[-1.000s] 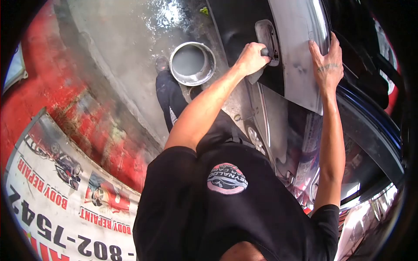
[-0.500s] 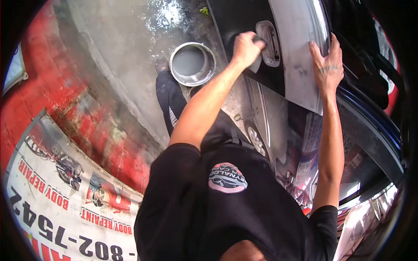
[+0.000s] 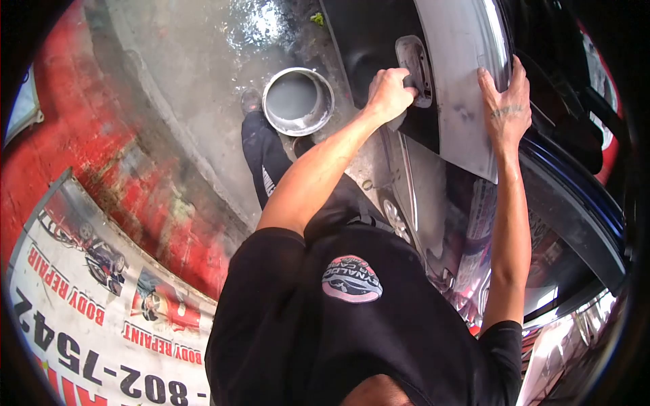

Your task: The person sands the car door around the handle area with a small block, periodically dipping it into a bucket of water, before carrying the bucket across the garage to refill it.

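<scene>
My left hand (image 3: 391,96) is closed around a small dark pad (image 3: 409,82), mostly hidden by the fingers, against the black part of a car door (image 3: 369,34). It is just beside the recessed door handle (image 3: 414,68). My right hand (image 3: 508,101) lies on the upper edge of the door, thumb stretched over the dull grey band (image 3: 460,101) and fingers extended across the edge.
A metal bucket (image 3: 328,120) of cloudy grey liquid stands by my foot on the wet concrete floor (image 3: 203,68). On the left are a red wall (image 3: 74,115) and a printed banner (image 3: 115,331). Dark car body (image 3: 575,162) lies to the right.
My left hand has slid down the door a little, toward my body, still holding the dark pad. My right hand stays on the door's edge.
</scene>
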